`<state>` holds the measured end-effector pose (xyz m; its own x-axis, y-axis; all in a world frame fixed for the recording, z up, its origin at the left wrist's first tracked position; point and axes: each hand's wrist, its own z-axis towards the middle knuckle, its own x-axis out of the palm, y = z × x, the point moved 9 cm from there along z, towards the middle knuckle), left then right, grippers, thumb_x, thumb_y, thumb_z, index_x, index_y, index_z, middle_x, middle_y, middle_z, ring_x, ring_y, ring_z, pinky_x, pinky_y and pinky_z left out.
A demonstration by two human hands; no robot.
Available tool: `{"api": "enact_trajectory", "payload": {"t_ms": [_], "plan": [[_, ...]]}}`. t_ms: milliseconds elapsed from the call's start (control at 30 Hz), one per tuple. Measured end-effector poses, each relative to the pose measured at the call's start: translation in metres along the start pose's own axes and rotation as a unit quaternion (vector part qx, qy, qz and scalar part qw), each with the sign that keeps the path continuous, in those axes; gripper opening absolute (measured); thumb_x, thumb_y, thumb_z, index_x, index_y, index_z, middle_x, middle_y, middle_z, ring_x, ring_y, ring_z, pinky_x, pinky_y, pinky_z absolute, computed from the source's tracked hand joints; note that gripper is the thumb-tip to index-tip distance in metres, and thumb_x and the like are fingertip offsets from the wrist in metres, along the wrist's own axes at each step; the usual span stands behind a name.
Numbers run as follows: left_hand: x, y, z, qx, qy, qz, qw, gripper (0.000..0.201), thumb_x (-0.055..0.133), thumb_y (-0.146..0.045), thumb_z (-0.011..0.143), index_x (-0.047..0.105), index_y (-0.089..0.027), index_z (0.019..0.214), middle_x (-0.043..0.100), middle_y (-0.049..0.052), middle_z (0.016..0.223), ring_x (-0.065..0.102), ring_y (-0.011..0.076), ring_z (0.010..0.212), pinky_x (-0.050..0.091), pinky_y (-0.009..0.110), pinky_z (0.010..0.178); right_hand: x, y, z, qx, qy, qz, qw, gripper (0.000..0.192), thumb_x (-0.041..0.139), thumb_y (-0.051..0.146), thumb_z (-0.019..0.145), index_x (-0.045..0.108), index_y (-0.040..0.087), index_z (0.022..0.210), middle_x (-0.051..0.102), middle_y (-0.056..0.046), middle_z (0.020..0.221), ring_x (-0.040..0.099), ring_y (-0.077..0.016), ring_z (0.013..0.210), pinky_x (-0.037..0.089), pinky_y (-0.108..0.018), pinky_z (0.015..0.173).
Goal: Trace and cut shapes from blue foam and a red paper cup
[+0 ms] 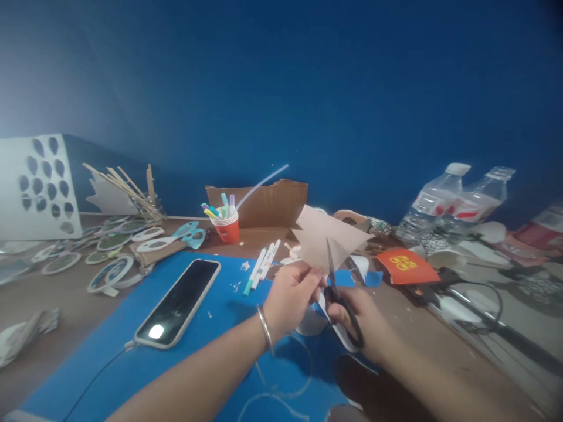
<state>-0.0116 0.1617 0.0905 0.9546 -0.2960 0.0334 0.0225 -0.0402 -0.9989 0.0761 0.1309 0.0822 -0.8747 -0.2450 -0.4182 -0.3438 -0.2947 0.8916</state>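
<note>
Blue wall behind, blue sheet on table w/ phone. Left hand pinched tan paper above sheet; right hand fingers closed thru scissors, blades up into paper's lower edge.

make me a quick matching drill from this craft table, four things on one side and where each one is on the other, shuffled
Things:
1. scissors
2. phone
3. orange cup
4. water bottles

Places:
A. far right, by the wall
B. lying on the blue sheet
C. in the right hand
D. in front of the cardboard piece, holding markers

Pairs: 1-C, 2-B, 3-D, 4-A
</note>
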Motion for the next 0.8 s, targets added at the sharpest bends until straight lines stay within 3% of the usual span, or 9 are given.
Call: {"api": "enact_trajectory", "payload": {"t_ms": [400,667,800], "plan": [[-0.007,-0.015,0.005,0.009,0.044,0.071,0.996,0.028,0.050,-0.034,0.079,0.054,-0.014,0.059,0.044,-0.005,0.044,0.037,0.0050,0.040,0.028,0.018,0.040,-0.007,0.006,0.002,0.003,0.008,-0.069,0.998,0.061,0.032,0.078,0.068,0.037,0.017,0.056,0.030,0.004,0.055,0.028,-0.0101,0.053,0.020,-0.024,0.047],[-0.011,-0.020,0.007,0.020,0.069,0.108,0.992,0.028,0.050,-0.033,0.079,0.055,-0.014,0.058,0.044,-0.005,0.042,0.037,0.0047,0.038,0.027,0.018,0.039,-0.007,-0.003,0.002,0.033,0.049,-0.079,0.995,0.062,0.036,0.076,0.067,0.045,0.016,0.059,0.036,0.003,0.055,0.031,-0.0104,0.053,0.023,-0.024,0.047],[-0.010,-0.022,0.007,0.011,0.115,0.117,0.986,0.029,0.050,-0.034,0.078,0.054,-0.014,0.057,0.045,-0.004,0.043,0.037,0.0044,0.039,0.027,0.018,0.039,-0.010,-0.004,0.002,0.041,0.059,-0.104,0.992,0.059,0.040,0.073,0.068,0.048,0.015,0.057,0.040,0.001,0.055,0.033,-0.0111,0.053,0.026,-0.024,0.047]]}}
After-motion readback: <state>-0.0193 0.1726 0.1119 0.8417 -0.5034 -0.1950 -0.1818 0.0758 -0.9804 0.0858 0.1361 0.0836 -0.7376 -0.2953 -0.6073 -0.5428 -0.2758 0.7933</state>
